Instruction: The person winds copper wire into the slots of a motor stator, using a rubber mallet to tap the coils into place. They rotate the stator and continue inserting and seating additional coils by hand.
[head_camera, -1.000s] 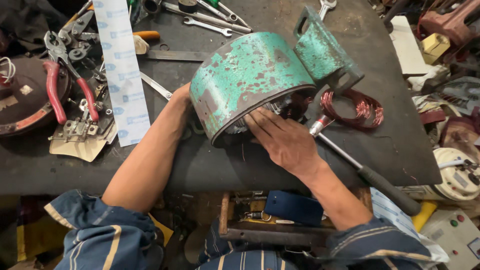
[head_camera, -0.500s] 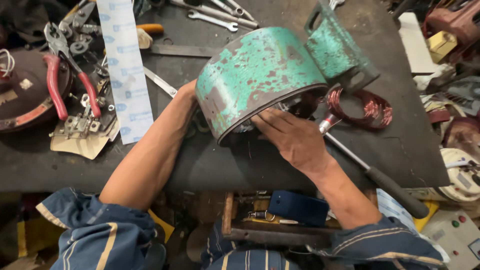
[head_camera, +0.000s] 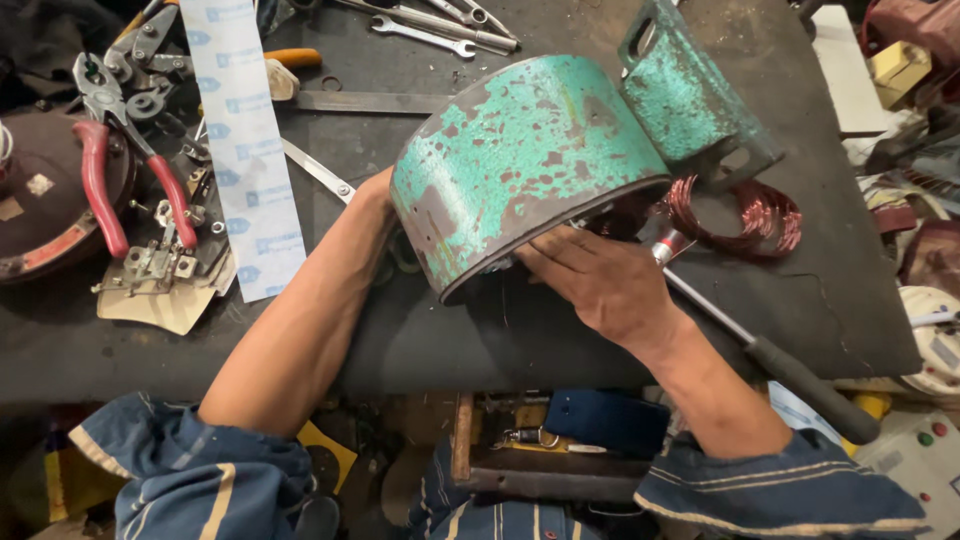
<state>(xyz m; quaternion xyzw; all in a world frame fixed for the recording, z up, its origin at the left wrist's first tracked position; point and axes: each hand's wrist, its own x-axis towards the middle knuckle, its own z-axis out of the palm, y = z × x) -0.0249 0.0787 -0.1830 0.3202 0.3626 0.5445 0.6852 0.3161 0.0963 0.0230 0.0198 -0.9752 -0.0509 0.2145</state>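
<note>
The right hand (head_camera: 610, 285) is being pressed, fingers spread, against the housing's open rim; the left hand (head_camera: 385, 195) is mostly hidden behind it, grip not discernible. The green housing (head_camera: 530, 160) is being tilted on the bench (head_camera: 300, 345), evidently to expose its inside. A white printed strip (head_camera: 240, 140) is lying left, beside red pliers (head_camera: 125, 170).

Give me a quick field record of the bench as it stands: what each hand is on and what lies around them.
Left hand: hidden behind the green metal housing, forearm reaching to its left side
Right hand: flat against the housing's open lower rim
Housing: tilted, paint chipped, on dark bench
Beside right hand: copper wire coil, black-handled screwdriver
Left of bench: red-handled pliers, white paper strip
Far edge: wrenches
</note>
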